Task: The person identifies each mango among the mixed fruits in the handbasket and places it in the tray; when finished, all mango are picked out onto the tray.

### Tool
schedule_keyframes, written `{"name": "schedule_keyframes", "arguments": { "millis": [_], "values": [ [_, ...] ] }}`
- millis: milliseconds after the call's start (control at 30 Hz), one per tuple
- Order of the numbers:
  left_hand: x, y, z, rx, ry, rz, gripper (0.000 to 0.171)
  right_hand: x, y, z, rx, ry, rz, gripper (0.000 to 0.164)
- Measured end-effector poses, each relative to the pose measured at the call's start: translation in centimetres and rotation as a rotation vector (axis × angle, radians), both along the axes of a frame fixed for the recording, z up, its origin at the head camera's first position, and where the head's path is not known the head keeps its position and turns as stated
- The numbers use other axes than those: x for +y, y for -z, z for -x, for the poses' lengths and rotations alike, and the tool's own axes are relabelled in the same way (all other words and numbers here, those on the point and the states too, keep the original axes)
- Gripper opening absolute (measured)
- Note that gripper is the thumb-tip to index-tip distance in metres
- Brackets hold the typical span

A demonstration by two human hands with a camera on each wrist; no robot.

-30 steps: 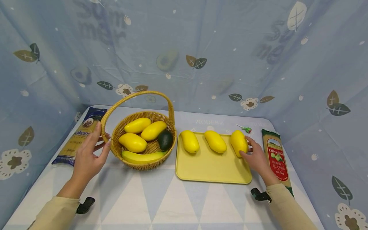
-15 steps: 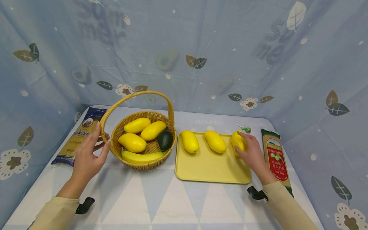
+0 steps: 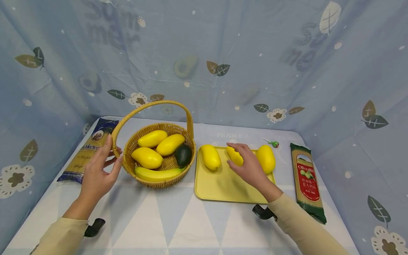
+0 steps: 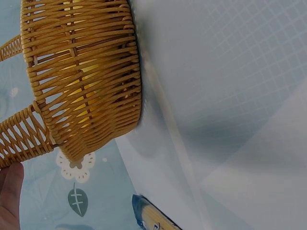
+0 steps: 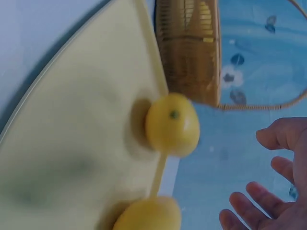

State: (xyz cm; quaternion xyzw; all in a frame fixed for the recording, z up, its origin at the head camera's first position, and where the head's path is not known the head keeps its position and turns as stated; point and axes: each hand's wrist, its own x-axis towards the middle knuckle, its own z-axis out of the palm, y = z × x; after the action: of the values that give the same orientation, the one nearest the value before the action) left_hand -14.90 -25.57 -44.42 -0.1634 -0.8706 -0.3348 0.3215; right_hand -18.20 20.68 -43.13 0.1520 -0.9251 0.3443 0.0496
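Note:
My left hand point(image 3: 100, 170) holds the handle point(image 3: 153, 103) of a wicker basket point(image 3: 159, 185) low on its left side. In the left wrist view, one digit point(image 4: 10, 191) lies against the handle's edge. Inside the basket are several yellow mangoes point(image 3: 147, 158), a banana point(image 3: 159, 174) and a dark green avocado point(image 3: 183, 156). Three mangoes lie along the far side of a yellow tray point(image 3: 210, 189): a left one point(image 3: 210, 157), a middle one point(image 3: 234, 156) and a right one point(image 3: 267, 159). Over the middle mango, partly hiding it, hovers my right hand point(image 3: 250, 168), its fingers spread and nothing in them.
Behind my left hand lies a blue and gold pasta packet point(image 3: 90, 150). A green and red pasta packet point(image 3: 308, 182) lies right of the tray, and a small lollipop point(image 3: 272, 143) beyond it. Patterned cloth point(image 3: 204, 53) walls the table's back and sides.
My right hand was at the right mango, its fingers around it. It has come off that mango and moved left over the middle one. My left hand and the basket stay put.

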Motion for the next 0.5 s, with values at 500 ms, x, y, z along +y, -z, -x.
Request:
{"name": "schedule_keyframes", "arguments": {
  "millis": [500],
  "values": [
    [0.0,-0.1,-0.1,-0.003,0.006,-0.001,0.088,-10.2,-2.1,2.3,-0.106,-0.293,-0.006,0.059]
  ]
}}
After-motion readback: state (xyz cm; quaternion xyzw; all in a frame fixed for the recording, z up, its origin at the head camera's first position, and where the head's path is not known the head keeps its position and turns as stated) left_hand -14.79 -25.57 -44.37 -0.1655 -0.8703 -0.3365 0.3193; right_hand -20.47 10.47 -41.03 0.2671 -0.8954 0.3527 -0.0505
